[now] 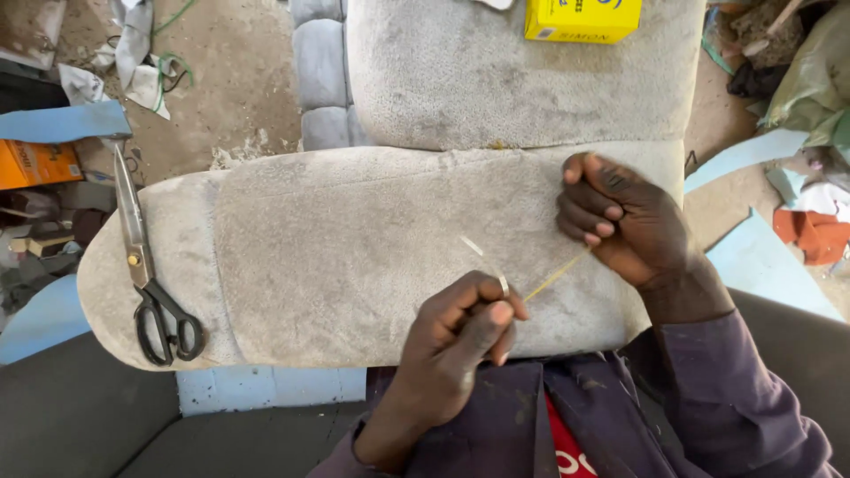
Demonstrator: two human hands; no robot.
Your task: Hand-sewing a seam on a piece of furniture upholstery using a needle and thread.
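While the left hand (456, 341) pinched a curved needle (482, 257), the right hand (624, 221) gripped taut yellow thread (556, 276) over the soft, pliant grey cushion (354, 257) across the lap; scissors (146, 265) lay beyond, a yellow box (580, 18) farther.

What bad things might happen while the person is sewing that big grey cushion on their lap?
1. The left hand pinches a curved needle with its tip near the right hand; it might prick a finger.
2. The yellow thread is stretched tight between the hands, so it may snap or slip out.
3. The scissors lie near the rounded end of the grey cushion; if the cushion tips, they could slide off.
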